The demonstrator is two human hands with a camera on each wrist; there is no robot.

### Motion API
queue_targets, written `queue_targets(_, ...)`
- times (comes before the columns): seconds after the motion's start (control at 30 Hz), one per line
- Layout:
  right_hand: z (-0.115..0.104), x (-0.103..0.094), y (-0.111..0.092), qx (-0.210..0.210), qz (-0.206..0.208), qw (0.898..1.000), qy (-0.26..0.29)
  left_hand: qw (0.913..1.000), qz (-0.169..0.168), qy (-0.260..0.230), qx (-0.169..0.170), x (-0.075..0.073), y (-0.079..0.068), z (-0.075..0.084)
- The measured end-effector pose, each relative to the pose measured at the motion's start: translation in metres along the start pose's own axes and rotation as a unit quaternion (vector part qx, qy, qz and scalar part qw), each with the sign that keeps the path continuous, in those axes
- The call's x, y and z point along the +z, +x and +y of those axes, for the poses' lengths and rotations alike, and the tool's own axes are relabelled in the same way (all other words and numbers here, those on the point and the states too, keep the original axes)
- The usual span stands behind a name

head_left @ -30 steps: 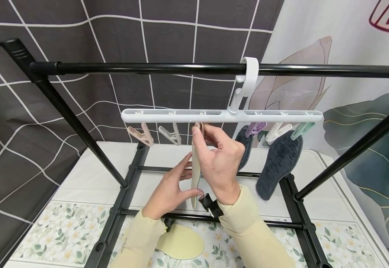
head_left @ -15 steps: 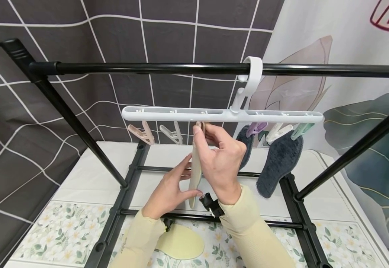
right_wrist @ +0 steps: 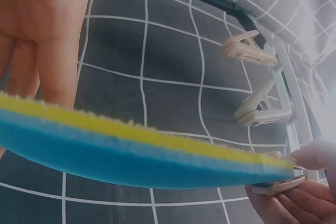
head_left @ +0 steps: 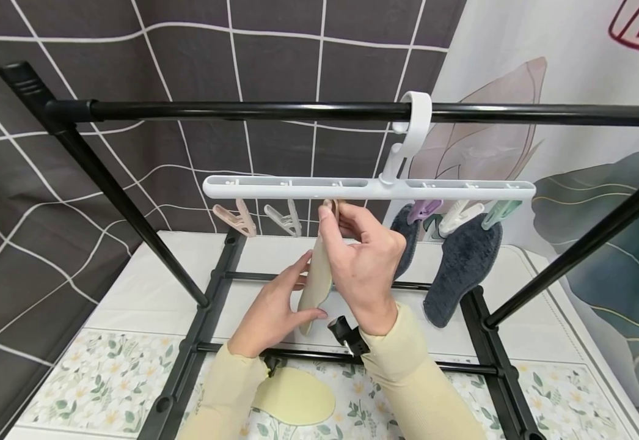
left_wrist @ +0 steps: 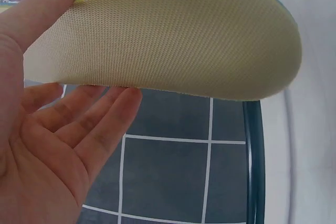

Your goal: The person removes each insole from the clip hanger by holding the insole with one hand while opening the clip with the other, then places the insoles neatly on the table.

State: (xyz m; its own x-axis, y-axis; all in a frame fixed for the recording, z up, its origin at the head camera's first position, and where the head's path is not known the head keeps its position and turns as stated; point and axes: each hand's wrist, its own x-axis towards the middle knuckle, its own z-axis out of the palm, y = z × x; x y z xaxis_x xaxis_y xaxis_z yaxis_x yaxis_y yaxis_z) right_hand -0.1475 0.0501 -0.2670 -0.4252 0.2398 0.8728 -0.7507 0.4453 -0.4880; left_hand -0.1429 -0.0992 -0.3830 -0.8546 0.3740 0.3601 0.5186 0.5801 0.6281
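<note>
A cream-bottomed insole hangs below the white clip hanger, its upper end at a beige clothespin. My right hand pinches that clothespin between thumb and fingers, covering most of it in the head view. Lower down, my left hand has its thumb on one long edge of the insole and fingertips on the opposite edge, as the left wrist view shows. The right wrist view shows the insole's yellow and blue layers edge-on. A second pale yellow insole lies on the floral cloth beneath my forearms.
The hanger hooks over a black rail of a standing frame. On its left dangle a pink clothespin and a grey one. Toward the right hang dark fuzzy insoles in a purple clip and a green clip.
The insole's lower end has swung left and turned, showing more of its cream face. My left hand shifts slightly left with it; my right hand stays at the clothespin.
</note>
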Motion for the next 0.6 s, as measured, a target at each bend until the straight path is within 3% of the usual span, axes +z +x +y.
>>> queue_targets(0.27, 0.0, -0.001, -0.001, 0.005, -0.005, 1.0, 0.012, 1.0, 0.0, 0.007, 0.001, -0.005, -0.002, -0.001)
queue_targets(0.6, 0.001, 0.0, 0.0, -0.004, 0.006, 1.0, 0.006, 0.9987, 0.003, 0.051, 0.006, -0.011, -0.004, -0.005)
